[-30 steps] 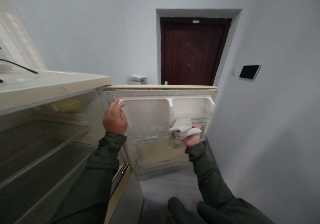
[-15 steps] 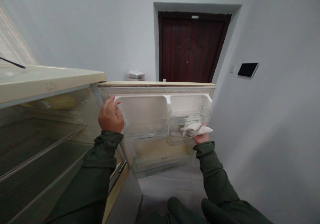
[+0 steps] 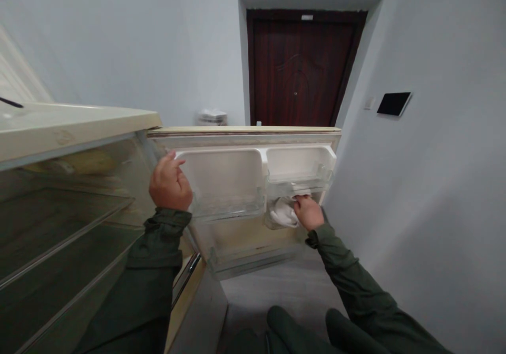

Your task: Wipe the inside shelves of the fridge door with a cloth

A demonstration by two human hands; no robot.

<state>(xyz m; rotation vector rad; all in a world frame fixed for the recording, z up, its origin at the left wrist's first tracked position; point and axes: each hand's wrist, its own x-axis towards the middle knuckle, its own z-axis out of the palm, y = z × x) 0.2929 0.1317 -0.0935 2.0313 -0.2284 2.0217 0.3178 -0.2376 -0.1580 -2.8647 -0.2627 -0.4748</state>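
At the fridge door (image 3: 245, 139), left hand (image 3: 171, 182) gripping bin (image 3: 225, 185), right hand (image 3: 309, 212) clutching half-hidden cloth (image 3: 281, 214)

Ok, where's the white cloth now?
In the head view, the white cloth sits at the lower edge of the fridge door's right bin, against the person's right hand.

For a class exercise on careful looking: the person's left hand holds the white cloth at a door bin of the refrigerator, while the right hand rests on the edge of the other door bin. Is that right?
No, the hands are swapped. The head view shows the right hand holding the white cloth at the door bin of the refrigerator, while the left hand rests on the edge of the other door bin.
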